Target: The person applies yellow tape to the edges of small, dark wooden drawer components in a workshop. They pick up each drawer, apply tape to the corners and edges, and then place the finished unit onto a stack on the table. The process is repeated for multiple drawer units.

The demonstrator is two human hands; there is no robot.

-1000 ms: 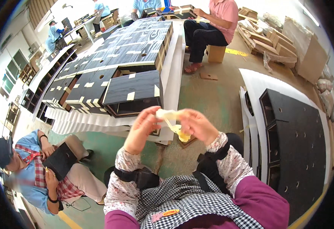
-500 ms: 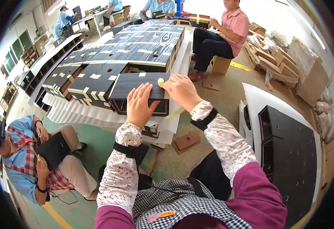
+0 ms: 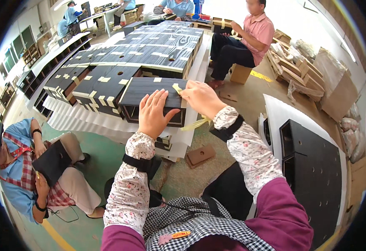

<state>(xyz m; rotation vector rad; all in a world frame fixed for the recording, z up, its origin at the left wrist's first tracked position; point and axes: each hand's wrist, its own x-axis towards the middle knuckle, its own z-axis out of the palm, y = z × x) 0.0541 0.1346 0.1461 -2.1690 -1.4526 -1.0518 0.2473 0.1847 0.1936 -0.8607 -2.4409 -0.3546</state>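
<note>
Down from mid-air since the first frame, both our hands are now at the black box [image 3: 135, 94]. Beyond our checked apron [image 3: 216, 228], brown boards [image 3: 194, 159] lie on the floor [image 3: 101, 152]. Our left hand [image 3: 153, 116] rests on the box's top, its grip unclosed, fingers slightly spread. Our right hand [image 3: 204, 98] keeps its grip pinched on yellow tape [image 3: 177, 88] near the top's right edge; a loose length hangs below. Behind stand more taped black boxes [image 3: 149, 52]; farther back sits a person in blue [image 3: 179, 6].
</note>
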